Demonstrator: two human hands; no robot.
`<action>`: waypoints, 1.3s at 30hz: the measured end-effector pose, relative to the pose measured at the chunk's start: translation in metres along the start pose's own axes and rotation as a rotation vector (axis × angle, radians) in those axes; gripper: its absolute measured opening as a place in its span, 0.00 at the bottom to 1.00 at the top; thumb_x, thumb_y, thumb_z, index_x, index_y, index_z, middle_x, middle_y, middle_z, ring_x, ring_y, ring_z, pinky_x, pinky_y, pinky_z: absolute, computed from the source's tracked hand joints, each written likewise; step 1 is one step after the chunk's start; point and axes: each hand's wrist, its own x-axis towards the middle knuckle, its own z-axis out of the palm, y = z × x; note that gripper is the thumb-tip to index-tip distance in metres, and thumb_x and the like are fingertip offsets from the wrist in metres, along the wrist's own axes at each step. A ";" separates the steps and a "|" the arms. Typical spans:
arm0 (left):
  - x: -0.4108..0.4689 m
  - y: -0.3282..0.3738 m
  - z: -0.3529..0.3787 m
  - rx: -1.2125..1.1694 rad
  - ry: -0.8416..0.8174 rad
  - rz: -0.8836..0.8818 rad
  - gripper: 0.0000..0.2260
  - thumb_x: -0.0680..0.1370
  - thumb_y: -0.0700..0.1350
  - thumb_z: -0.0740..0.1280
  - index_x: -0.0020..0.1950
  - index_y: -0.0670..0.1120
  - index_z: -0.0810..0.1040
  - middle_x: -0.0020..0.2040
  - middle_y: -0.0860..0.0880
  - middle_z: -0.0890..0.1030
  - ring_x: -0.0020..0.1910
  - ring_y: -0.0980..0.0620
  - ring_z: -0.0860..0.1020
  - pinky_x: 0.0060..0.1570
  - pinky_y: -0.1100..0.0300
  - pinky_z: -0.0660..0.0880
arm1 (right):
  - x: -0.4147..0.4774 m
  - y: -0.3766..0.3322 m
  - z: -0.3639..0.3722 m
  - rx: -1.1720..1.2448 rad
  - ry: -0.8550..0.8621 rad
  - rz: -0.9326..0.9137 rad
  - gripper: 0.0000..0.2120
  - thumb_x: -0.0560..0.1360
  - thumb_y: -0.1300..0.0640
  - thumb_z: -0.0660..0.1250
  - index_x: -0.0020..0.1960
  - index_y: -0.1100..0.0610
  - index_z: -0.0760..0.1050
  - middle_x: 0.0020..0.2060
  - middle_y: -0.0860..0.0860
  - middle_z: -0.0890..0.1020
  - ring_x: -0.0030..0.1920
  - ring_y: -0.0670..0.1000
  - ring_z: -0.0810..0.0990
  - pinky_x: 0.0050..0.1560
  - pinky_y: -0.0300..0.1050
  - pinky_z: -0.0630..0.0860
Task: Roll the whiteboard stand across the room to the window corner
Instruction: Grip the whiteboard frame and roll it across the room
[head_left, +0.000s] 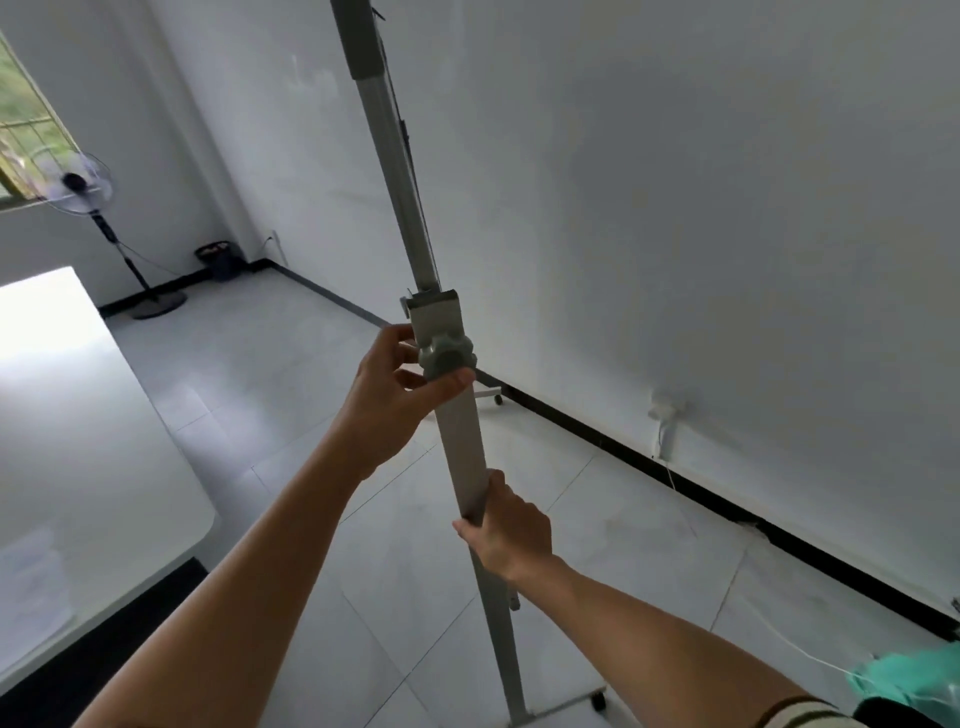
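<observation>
The whiteboard stand's grey upright post runs through the middle of the view, seen edge-on. A grey knob sits on its height clamp. My left hand is wrapped around the post just under the knob, thumb across the front. My right hand grips the post lower down. The white foot with a castor rests on the tiled floor at the bottom; another castor shows behind the post. The window is at the far left.
A white table fills the left side. A pedestal fan stands under the window, with a dark bin in the corner beside it. A white wall with a black skirting and a socket with a cable runs along the right.
</observation>
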 end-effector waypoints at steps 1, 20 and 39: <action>0.014 -0.005 -0.001 -0.005 0.001 0.004 0.26 0.67 0.52 0.75 0.61 0.51 0.69 0.56 0.47 0.79 0.52 0.43 0.82 0.53 0.47 0.81 | 0.014 -0.001 -0.002 -0.016 -0.007 -0.001 0.29 0.73 0.40 0.67 0.66 0.54 0.62 0.58 0.51 0.81 0.52 0.58 0.83 0.51 0.49 0.79; 0.216 -0.064 -0.026 0.009 0.121 0.019 0.24 0.68 0.49 0.77 0.59 0.52 0.70 0.54 0.47 0.81 0.52 0.47 0.81 0.51 0.51 0.80 | 0.230 -0.023 -0.006 -0.006 -0.079 -0.122 0.28 0.73 0.39 0.67 0.65 0.53 0.64 0.58 0.50 0.81 0.52 0.56 0.84 0.51 0.46 0.80; 0.464 -0.129 -0.067 -0.065 0.269 -0.108 0.24 0.69 0.45 0.77 0.62 0.49 0.71 0.56 0.43 0.80 0.53 0.43 0.82 0.54 0.46 0.81 | 0.510 -0.064 0.006 -0.028 -0.179 -0.246 0.28 0.72 0.40 0.68 0.63 0.53 0.63 0.56 0.50 0.82 0.50 0.56 0.84 0.50 0.47 0.79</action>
